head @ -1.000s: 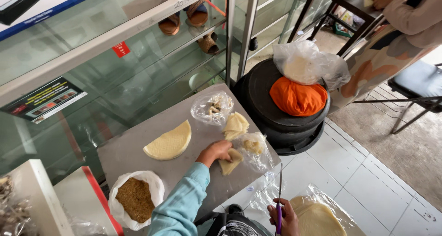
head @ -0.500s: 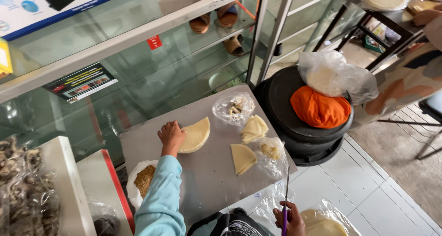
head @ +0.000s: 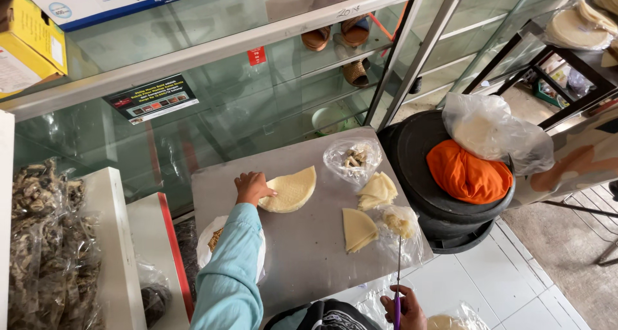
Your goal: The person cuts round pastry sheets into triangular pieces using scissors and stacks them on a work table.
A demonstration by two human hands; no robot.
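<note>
Left hand (head: 252, 187) rests flat, fingers spread, on the folded flatbread (head: 291, 190) mid-desk (head: 309, 253), gripping nothing; right hand (head: 404, 307) closed round a thin tool (head: 398, 265), which could snag the nearby plastic bag (head: 402, 233).

Head camera, high above, looking steeply down on metal table (head: 302, 240), moderately near
</note>
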